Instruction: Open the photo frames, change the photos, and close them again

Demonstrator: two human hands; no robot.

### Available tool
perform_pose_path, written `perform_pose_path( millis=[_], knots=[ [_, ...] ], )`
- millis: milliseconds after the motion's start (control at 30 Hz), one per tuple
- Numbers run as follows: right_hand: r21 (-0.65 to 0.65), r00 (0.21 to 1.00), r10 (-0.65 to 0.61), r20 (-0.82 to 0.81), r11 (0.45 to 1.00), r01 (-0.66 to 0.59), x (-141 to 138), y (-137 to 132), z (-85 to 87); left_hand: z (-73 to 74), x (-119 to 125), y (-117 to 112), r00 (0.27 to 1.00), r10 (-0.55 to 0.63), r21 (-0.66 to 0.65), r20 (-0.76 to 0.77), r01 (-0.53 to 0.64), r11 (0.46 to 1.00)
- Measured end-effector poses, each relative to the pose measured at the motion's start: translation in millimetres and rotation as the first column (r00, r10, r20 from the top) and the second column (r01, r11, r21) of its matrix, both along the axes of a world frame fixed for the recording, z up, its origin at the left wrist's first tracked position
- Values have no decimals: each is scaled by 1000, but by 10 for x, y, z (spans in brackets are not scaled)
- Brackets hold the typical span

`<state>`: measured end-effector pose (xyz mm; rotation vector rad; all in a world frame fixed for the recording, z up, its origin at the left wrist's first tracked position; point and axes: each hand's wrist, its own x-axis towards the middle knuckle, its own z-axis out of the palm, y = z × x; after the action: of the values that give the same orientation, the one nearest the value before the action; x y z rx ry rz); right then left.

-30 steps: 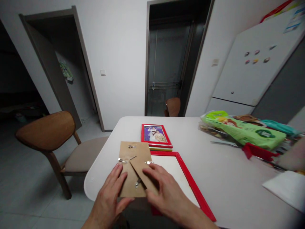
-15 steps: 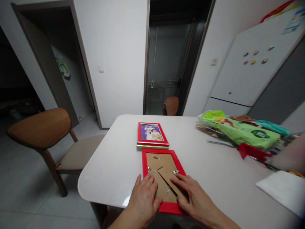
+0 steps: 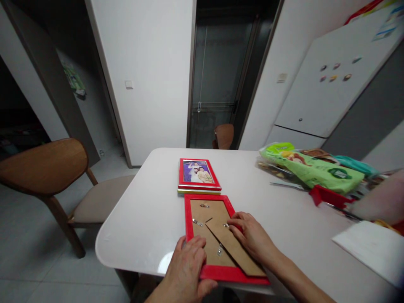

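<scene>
A red picture frame (image 3: 221, 274) lies face down on the table, its brown backing board (image 3: 202, 244) upward. The board's easel-stand flap (image 3: 241, 252) slants across to the lower right, over the frame's bottom edge. My left hand (image 3: 189, 261) holds the frame's lower left corner, fingers on top, thumb at the near edge. At the right side, the curled fingers of my right hand (image 3: 252, 233) close on a small metal clip (image 3: 226, 225), partly hidden by them. Another metal clip (image 3: 197, 222) shows on the left side. Behind lie stacked frames, the top a red-framed photo (image 3: 198, 171).
On the right of the white table (image 3: 142, 210) lie a green package (image 3: 328, 168), a red tray-like item (image 3: 330, 195), a silver tool (image 3: 287, 184) and white sheets (image 3: 372, 248). A wooden chair (image 3: 47, 168) stands at the left.
My right hand has moved up from the lower right of the backing to the right clip. The stand flap now shows uncovered, swung out to the right. My left hand stays at the frame.
</scene>
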<state>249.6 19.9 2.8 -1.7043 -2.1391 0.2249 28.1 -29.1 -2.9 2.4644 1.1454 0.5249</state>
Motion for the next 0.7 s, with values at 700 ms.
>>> perform_pose_path(
  millis=[700],
  knots=[
    [-44, 986, 157, -62, 986, -160, 140, 63, -13, 85, -16, -62, 999, 30, -93, -35, -33, 995]
  ],
)
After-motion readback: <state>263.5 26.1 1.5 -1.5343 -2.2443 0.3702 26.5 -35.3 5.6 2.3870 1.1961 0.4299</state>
